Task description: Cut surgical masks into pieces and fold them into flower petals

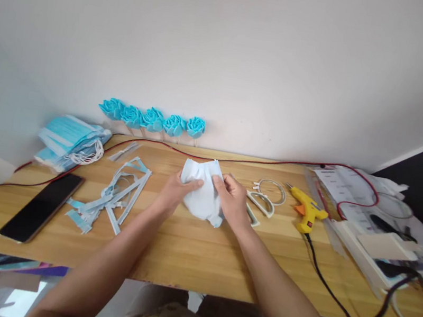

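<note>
Between both hands, over the middle of the wooden table, is a pale blue-white face mask [201, 200], its white side towards me and its lower part bunched. My left hand [179, 190] pinches its left edge, thumb on top. My right hand [234, 198] grips the opposite edge, thumb likewise on the front. No ear loops show on this mask. Cut mask strips [111, 199] lie in a loose heap to the left of my left hand. Just beyond my right hand are several pale curved bands [263, 203].
Blue fabric flowers [153, 119] on sticks lean against the wall. A stack of masks [68, 138] and a black phone [41, 206] lie left. On the right are a yellow glue gun [310, 212] with its cord, a white power strip [360, 254] and papers [344, 193]. A red-black wire [235, 160] crosses the back.
</note>
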Demonstrator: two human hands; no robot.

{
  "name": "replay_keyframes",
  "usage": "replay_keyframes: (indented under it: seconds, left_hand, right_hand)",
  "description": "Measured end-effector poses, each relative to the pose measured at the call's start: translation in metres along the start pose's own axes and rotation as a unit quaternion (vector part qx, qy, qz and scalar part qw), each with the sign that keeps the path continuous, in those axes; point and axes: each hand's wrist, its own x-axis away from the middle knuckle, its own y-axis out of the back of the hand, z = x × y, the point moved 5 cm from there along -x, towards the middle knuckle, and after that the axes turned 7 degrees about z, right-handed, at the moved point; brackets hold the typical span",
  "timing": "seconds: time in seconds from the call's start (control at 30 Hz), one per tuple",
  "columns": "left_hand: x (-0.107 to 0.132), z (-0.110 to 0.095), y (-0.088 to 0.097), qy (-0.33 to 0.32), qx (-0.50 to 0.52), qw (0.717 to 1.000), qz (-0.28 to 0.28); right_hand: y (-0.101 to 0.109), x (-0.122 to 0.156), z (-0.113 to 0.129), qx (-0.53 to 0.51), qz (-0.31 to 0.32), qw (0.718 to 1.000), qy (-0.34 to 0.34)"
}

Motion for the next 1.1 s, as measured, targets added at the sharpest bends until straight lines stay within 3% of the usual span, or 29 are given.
replay_keyframes:
  seconds: [0.1,0.23,0.4,0.6,0.9,1.1]
  left_hand:
    - [0.0,-0.006,0.008,-0.048,-0.024,0.997,-0.05]
    - [-0.002,-0.009,0.011,-0.068,-0.007,0.997,-0.035]
    - [-0.005,-0.005,0.01,-0.041,0.045,0.998,-0.01]
    - [-0.008,0.005,0.007,0.013,0.078,0.997,0.026]
    - [-0.009,0.006,0.019,-0.015,0.028,0.999,-0.042]
    - [-0.007,0.006,0.008,0.036,0.005,0.999,0.011]
  right_hand:
    - [0.002,0.002,0.0,-0.001,-0.021,1.0,0.001]
    - [0.003,0.002,-0.01,-0.095,-0.046,0.994,-0.035]
    - [0.0,-0.001,-0.017,-0.163,-0.029,0.985,-0.048]
    - [0.005,-0.005,-0.018,-0.186,-0.06,0.979,-0.05]
    - [0.001,-0.005,-0.021,-0.169,-0.032,0.984,-0.056]
    - [0.002,-0.003,-0.013,-0.116,-0.026,0.993,-0.022]
